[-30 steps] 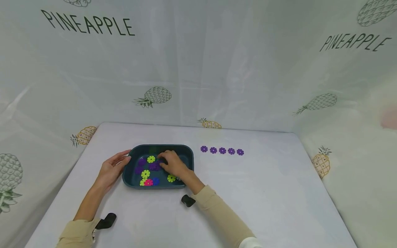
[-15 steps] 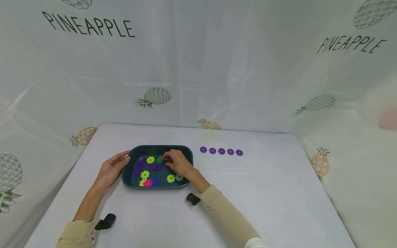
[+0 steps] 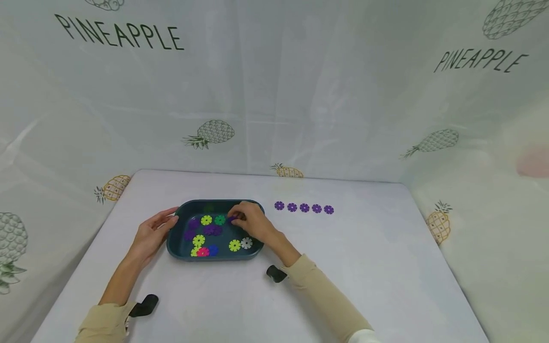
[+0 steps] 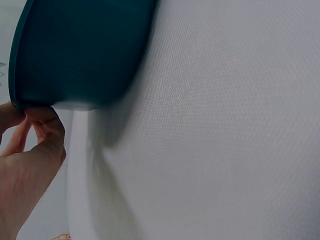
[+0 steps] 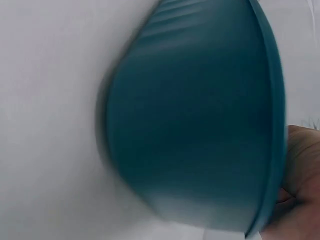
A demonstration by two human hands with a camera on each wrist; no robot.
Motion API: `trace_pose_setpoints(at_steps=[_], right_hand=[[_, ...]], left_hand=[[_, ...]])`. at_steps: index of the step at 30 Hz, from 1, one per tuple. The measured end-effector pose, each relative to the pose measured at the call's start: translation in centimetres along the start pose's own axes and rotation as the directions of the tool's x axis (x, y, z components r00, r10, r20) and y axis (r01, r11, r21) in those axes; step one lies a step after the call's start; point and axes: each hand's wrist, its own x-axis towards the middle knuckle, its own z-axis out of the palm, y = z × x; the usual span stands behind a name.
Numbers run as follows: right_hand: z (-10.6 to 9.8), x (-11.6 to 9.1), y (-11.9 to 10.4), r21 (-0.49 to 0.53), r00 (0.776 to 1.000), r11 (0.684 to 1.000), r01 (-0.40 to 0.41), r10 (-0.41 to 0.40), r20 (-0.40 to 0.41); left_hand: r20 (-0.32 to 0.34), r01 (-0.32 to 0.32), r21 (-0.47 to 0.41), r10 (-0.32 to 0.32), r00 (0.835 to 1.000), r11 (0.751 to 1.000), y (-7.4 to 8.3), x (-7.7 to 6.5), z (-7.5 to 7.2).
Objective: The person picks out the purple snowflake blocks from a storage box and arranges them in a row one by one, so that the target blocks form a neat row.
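Note:
A dark teal tray [image 3: 233,202] stands on the white table with several flower-shaped plastic discs in it. At its left end my left hand [image 3: 149,237] grips the rim; the left wrist view shows thumb and fingers at the tray's edge [image 4: 13,75]. Over the right part of the tray, my right hand [image 3: 254,223] pinches a purple flower disc [image 3: 232,219], partly hidden by the fingers. Inside lie more purple discs [image 3: 212,230], yellow discs [image 3: 198,240], a green disc [image 3: 220,219], a pink disc [image 3: 202,252], a blue disc [image 3: 213,250] and a pale grey disc [image 3: 246,243]. In the right wrist view the tray wall [image 5: 195,115] hides the fingertips.
To the right of the tray, a row of several purple discs [image 3: 304,207] lies flat on the white table [image 3: 364,257]. A pale cloth [image 3: 343,95] with pineapple prints hangs behind the table. Black wrist camera mounts [image 3: 276,274] stick out from both sleeves.
My right hand has drawn a purple disc from the pile and moved right across the tray, uncovering the green and grey discs. The left hand keeps its place at the rim.

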Motion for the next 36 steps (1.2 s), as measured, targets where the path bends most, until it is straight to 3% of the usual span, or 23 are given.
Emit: trace_pose_setpoints(at_steps=[10, 20, 36], right_hand=[[-2.5, -1.0, 1.3, 0.061, 0.993, 0.997, -0.036, 0.043, -0.111], [-4.5, -2.1, 2.5, 0.074, 0.951, 0.994, -0.080, 0.098, -0.292], [-7.9, -5.8, 6.4, 0.080, 0.901, 0.984, -0.159, 0.177, -0.396]], left_hand=[[0.005, -0.020, 0.026, 0.020, 1.000, 0.999, -0.1, -0.1, -0.1], [0.001, -0.034, 0.012, 0.034, 0.999, 0.999, -0.2, 0.0, -0.1], [0.011, -0.034, -0.024, 0.035, 0.999, 0.999, -0.1, -0.2, -0.1]])
